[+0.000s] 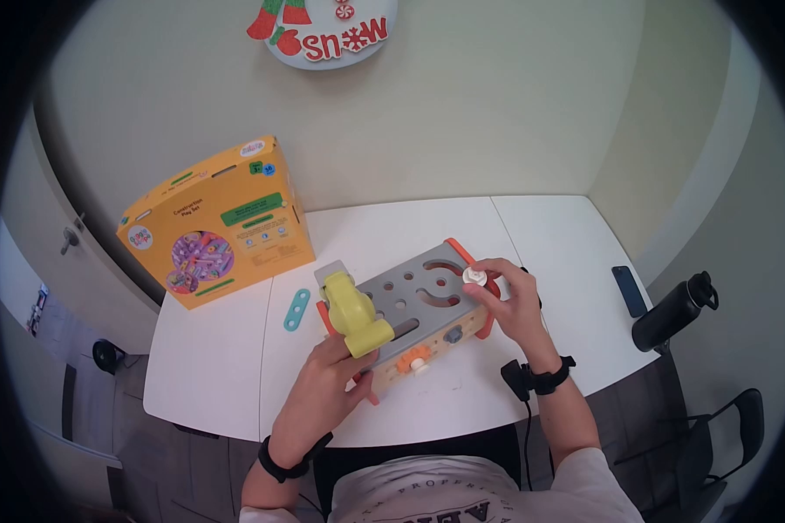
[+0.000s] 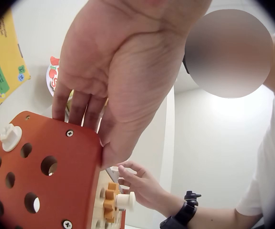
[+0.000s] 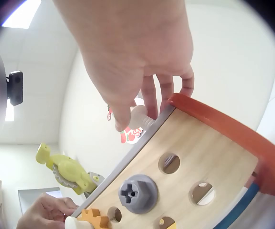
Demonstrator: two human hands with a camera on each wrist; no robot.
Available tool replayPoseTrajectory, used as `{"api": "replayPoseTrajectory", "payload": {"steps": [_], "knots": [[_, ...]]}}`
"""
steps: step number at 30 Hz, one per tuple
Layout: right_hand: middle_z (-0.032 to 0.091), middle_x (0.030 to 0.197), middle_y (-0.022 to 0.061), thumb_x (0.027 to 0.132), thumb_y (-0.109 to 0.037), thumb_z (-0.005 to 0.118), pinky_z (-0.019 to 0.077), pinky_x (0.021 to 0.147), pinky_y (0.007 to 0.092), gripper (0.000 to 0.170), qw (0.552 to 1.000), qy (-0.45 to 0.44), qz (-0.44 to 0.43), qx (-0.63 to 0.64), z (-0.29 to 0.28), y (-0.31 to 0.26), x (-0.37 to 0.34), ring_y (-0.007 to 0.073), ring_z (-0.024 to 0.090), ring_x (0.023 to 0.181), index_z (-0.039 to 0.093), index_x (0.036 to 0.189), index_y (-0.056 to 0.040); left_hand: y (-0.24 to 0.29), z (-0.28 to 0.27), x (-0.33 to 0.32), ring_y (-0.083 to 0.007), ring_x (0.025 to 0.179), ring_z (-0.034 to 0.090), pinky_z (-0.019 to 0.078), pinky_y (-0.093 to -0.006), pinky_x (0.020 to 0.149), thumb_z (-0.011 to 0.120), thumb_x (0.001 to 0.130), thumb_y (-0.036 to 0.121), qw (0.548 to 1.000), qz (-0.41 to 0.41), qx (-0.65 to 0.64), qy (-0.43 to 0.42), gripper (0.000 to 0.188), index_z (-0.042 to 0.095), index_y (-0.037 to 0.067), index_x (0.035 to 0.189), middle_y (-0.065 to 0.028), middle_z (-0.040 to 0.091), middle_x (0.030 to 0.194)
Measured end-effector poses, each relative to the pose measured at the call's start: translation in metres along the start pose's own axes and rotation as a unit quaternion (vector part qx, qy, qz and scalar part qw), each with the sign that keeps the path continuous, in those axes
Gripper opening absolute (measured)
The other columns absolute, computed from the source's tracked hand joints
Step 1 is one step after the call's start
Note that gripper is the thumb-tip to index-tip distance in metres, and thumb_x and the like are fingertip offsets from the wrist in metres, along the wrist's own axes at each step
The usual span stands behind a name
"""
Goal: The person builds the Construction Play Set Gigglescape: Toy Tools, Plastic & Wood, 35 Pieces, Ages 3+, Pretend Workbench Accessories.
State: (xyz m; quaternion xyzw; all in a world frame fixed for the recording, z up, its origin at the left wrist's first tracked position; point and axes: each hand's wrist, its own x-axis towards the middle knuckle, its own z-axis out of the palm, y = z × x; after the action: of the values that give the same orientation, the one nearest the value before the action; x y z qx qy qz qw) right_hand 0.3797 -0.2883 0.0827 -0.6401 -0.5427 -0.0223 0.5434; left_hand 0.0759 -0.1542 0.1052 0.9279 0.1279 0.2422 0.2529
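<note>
A toy workbench [image 1: 379, 299] with a grey perforated top, red ends and wooden sides stands on the table. My left hand [image 1: 327, 375] grips its near left corner, fingers over the top edge and thumb down the side. At the far right end, my right hand [image 1: 519, 305] pinches a white toy screw [image 1: 474, 276]; its threaded shank [image 3: 148, 123] shows at the grey top in the right wrist view. A yellow-green toy circular saw [image 1: 351, 312] rests on the left end. On the wooden side are an orange gear [image 1: 412, 356] and a grey bolt [image 3: 138, 193].
A yellow play-set box [image 1: 227, 227] stands at the back left. A teal perforated strip [image 1: 296, 310] lies left of the workbench. On the right are a phone [image 1: 629, 291] and a black bottle [image 1: 674, 314] at the table's edge. A cable hangs from the right wrist camera.
</note>
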Motion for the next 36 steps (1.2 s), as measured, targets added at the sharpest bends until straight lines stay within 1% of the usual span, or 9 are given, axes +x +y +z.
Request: {"api": "replayPoseTrajectory", "payload": {"steps": [4, 10, 15, 19, 25, 28, 31, 34, 36], "knots": [[0.079, 0.112, 0.0132, 0.092, -0.009, 0.080, 0.0569, 0.091, 0.0319, 0.028, 0.999, -0.027, 0.006, 0.021, -0.008, -0.002, 0.002, 0.0212, 0.075, 0.097, 0.076, 0.120, -0.0030, -0.002, -0.001, 0.003, -0.0262, 0.084, 0.073, 0.0620, -0.0367, 0.081, 0.081, 0.080, -0.005, 1.000, 0.020, 0.003, 0.007, 0.034, 0.076, -0.005, 0.114, -0.0177, 0.073, 0.120], [0.077, 0.125, 0.0120, 0.092, -0.003, 0.077, 0.0570, 0.099, 0.0349, 0.036, 0.996, -0.044, -0.074, -0.009, -0.021, 0.001, 0.005, 0.0250, 0.074, 0.110, 0.075, 0.128, -0.0050, 0.000, -0.001, 0.001, -0.0283, 0.088, 0.074, 0.0619, -0.0373, 0.083, 0.081, 0.080, -0.005, 1.000, -0.004, 0.004, -0.002, 0.033, 0.076, -0.005, 0.113, -0.0182, 0.073, 0.120], [0.077, 0.122, 0.0104, 0.086, -0.007, 0.084, 0.0572, 0.097, 0.0359, 0.035, 0.999, -0.031, -0.032, -0.002, -0.015, 0.001, 0.004, 0.0260, 0.073, 0.110, 0.077, 0.120, -0.0063, -0.002, -0.002, 0.004, -0.0272, 0.087, 0.074, 0.0617, -0.0367, 0.084, 0.082, 0.080, -0.004, 0.999, 0.032, 0.021, 0.015, 0.034, 0.077, -0.004, 0.113, -0.0179, 0.074, 0.121], [0.077, 0.118, 0.0092, 0.083, -0.009, 0.088, 0.0577, 0.094, 0.0358, 0.030, 0.998, -0.006, -0.048, -0.039, -0.011, 0.000, 0.003, 0.0265, 0.072, 0.109, 0.076, 0.111, -0.0063, 0.002, -0.001, 0.001, -0.0283, 0.089, 0.074, 0.0614, -0.0375, 0.086, 0.082, 0.080, -0.004, 1.000, -0.013, 0.007, -0.002, 0.034, 0.077, -0.004, 0.113, -0.0178, 0.074, 0.121], [0.077, 0.117, 0.0095, 0.090, -0.003, 0.078, 0.0574, 0.094, 0.0353, 0.019, 0.995, 0.004, -0.096, -0.039, -0.012, -0.003, 0.005, 0.0264, 0.073, 0.108, 0.077, 0.109, -0.0046, -0.002, -0.002, 0.003, -0.0252, 0.080, 0.073, 0.0616, -0.0363, 0.080, 0.082, 0.080, -0.004, 0.999, 0.030, 0.008, 0.017, 0.034, 0.077, -0.004, 0.114, -0.0172, 0.074, 0.121], [0.077, 0.115, 0.0106, 0.092, -0.002, 0.074, 0.0574, 0.094, 0.0352, 0.018, 0.996, -0.009, -0.083, 0.015, -0.012, 0.008, 0.005, 0.0264, 0.073, 0.106, 0.077, 0.110, -0.0043, 0.000, -0.002, 0.002, -0.0272, 0.086, 0.073, 0.0613, -0.0374, 0.084, 0.082, 0.080, -0.004, 1.000, -0.005, 0.001, -0.004, 0.034, 0.077, -0.004, 0.114, -0.0172, 0.074, 0.120], [0.077, 0.116, 0.0115, 0.092, -0.004, 0.075, 0.0573, 0.094, 0.0352, 0.018, 0.998, -0.017, -0.057, 0.000, -0.013, 0.000, 0.005, 0.0266, 0.073, 0.106, 0.077, 0.110, -0.0037, 0.001, -0.002, 0.002, -0.0283, 0.088, 0.073, 0.0612, -0.0378, 0.085, 0.082, 0.080, -0.004, 1.000, -0.010, 0.005, -0.005, 0.034, 0.077, -0.004, 0.113, -0.0173, 0.074, 0.120], [0.077, 0.118, 0.0114, 0.092, -0.003, 0.075, 0.0574, 0.094, 0.0354, 0.016, 1.000, -0.005, -0.001, -0.011, -0.010, -0.009, 0.005, 0.0266, 0.073, 0.106, 0.078, 0.109, -0.0031, -0.001, -0.002, 0.003, -0.0269, 0.087, 0.073, 0.0616, -0.0374, 0.084, 0.082, 0.080, -0.004, 0.999, 0.035, 0.025, 0.016, 0.034, 0.077, -0.004, 0.113, -0.0172, 0.074, 0.120], [0.077, 0.119, 0.0112, 0.092, -0.003, 0.076, 0.0571, 0.094, 0.0352, 0.017, 0.999, 0.000, -0.004, -0.033, -0.008, -0.006, 0.003, 0.0264, 0.073, 0.105, 0.078, 0.109, -0.0028, 0.000, -0.002, 0.003, -0.0270, 0.087, 0.073, 0.0617, -0.0376, 0.085, 0.082, 0.080, -0.004, 0.999, 0.024, 0.016, 0.013, 0.034, 0.077, -0.004, 0.114, -0.0175, 0.074, 0.121]]}}
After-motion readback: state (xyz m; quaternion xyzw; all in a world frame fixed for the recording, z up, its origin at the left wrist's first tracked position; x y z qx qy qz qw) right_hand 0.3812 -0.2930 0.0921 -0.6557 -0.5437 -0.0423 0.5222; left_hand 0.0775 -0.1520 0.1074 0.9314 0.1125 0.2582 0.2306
